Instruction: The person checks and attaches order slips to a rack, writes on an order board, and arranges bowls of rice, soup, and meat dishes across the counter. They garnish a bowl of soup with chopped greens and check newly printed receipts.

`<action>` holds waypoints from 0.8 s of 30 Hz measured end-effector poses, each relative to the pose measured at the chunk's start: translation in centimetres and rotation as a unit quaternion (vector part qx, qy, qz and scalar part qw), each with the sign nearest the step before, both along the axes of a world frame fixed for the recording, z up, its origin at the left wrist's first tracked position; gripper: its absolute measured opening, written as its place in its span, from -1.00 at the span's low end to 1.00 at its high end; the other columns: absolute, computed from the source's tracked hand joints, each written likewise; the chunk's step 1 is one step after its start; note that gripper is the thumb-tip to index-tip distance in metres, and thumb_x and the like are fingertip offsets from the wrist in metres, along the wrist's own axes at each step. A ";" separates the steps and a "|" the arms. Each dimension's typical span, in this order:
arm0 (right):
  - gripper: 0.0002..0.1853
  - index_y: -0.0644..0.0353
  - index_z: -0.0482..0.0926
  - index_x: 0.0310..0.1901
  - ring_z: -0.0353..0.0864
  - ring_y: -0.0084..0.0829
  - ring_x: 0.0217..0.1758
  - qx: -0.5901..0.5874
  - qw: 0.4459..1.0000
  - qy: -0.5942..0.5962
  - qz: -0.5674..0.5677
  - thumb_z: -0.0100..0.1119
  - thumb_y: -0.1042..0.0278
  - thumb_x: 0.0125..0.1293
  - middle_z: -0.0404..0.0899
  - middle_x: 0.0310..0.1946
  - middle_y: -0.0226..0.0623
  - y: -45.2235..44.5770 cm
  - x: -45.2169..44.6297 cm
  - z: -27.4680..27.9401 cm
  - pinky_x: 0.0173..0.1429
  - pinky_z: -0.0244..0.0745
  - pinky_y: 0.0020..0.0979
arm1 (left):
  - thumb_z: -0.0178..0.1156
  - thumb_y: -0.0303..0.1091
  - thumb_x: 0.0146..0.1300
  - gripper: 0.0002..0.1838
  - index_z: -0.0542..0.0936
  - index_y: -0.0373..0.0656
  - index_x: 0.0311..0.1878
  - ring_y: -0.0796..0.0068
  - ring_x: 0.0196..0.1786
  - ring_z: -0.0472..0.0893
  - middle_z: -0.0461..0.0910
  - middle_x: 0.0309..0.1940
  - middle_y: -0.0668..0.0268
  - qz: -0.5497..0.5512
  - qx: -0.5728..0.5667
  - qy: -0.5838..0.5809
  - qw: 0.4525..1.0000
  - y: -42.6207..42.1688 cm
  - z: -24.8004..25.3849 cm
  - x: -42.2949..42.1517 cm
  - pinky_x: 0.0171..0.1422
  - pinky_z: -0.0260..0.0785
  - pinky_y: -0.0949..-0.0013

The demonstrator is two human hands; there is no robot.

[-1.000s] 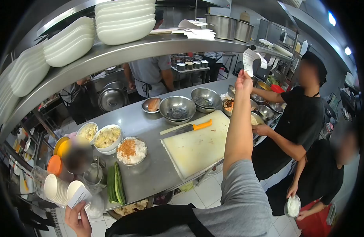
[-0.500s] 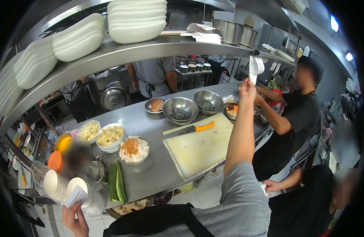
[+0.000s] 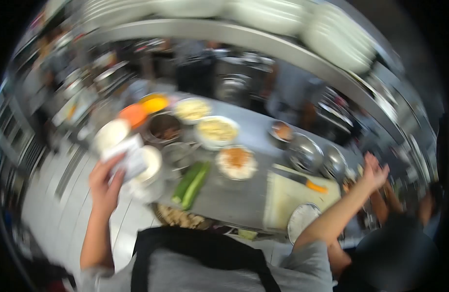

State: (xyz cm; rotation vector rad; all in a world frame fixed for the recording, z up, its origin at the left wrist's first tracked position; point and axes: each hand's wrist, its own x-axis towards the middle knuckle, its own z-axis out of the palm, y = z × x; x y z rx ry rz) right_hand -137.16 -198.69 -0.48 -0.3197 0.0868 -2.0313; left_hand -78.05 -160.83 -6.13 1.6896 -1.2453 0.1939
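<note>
My left hand (image 3: 106, 181) pinches a white paper slip (image 3: 131, 156) between thumb and fingers, just in front of the stacked white paper cups (image 3: 150, 164). Up at the far right, my right hand (image 3: 375, 171) is raised beyond the steel bowls with its fingers apart. No paper shows in it, though motion blurs the fingertips. Green cucumber pieces (image 3: 191, 185) lie on the counter between my arms. Behind them stands a bowl of white rice with orange-brown topping (image 3: 237, 162).
An orange-handled knife (image 3: 316, 187) lies on the cutting board (image 3: 278, 200). A round white-filled dish (image 3: 302, 220) is over the board's front edge, beside a co-worker's arm (image 3: 337, 258). White dishes (image 3: 336, 41) are stacked on the overhead shelf (image 3: 224, 30).
My view has swung left. The receipt that my right hand held at the rail no longer shows in it. The left hand still has its slip. A round white-filled dish has appeared near the board.
</note>
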 end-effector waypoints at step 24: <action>-0.63 0.25 0.57 -0.05 0.57 -0.41 -0.12 -0.464 0.510 0.530 0.495 0.16 0.67 0.05 0.38 0.16 -0.18 46.9 100.2 -8.7 -0.01 0.47 -0.49 | -0.38 0.16 0.39 -0.34 0.45 -0.17 0.18 0.43 0.07 0.45 0.45 0.15 0.24 0.016 -0.134 0.305 0.943 30.8 -3.9 43.8 0.04 0.36 0.41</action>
